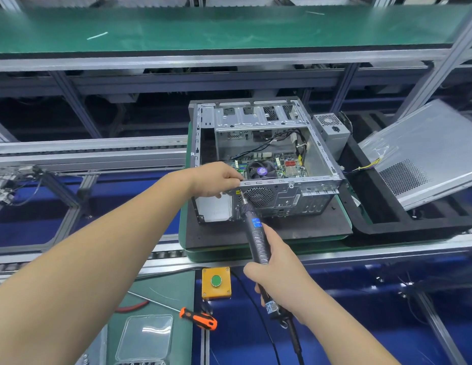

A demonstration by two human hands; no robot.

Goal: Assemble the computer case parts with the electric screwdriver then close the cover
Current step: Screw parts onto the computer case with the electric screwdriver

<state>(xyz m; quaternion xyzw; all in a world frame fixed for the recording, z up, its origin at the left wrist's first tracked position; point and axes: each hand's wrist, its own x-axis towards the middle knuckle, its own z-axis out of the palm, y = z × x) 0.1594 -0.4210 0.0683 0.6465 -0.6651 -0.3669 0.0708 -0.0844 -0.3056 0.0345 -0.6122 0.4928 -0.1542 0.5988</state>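
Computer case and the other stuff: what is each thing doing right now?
Computer case: open, cover off.
Cover: off, leaning tilted at right.
Electric screwdriver: bit on case's back edge.
Right hand: gripping electric screwdriver.
Left hand: on case's edge.
Orange screwdriver: lying unused.

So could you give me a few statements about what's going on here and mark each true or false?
1. The right hand holds the electric screwdriver. True.
2. The screwdriver's tip is at the computer case rear panel. True.
3. The side cover is closed on the case. False: it leans off to the right.
4. The left hand presses the green button. False: it rests on the case's edge.
5. The orange-handled screwdriver lies unused. True.
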